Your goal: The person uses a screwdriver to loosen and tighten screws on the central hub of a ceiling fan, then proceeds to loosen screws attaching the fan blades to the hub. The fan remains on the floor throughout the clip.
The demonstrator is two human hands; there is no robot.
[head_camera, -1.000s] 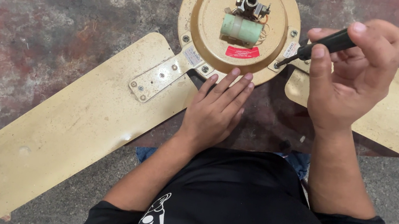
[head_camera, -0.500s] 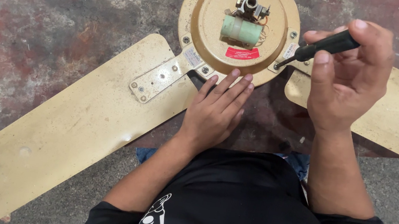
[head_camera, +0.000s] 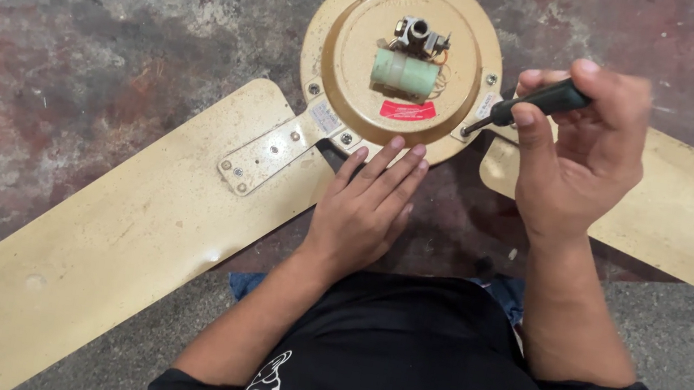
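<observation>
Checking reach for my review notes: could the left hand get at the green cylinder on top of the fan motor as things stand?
Probably yes. The left hand rests at the motor housing rim, and nothing covers the green cylinder.

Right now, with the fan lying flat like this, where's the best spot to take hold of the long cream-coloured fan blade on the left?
Probably grip the long cream-coloured fan blade at its narrow end beside the metal bracket, coming in from the near long edge by the left hand. The blade lies flat on the concrete floor, so fingers must slip under an edge, and there it is narrowest.
</observation>
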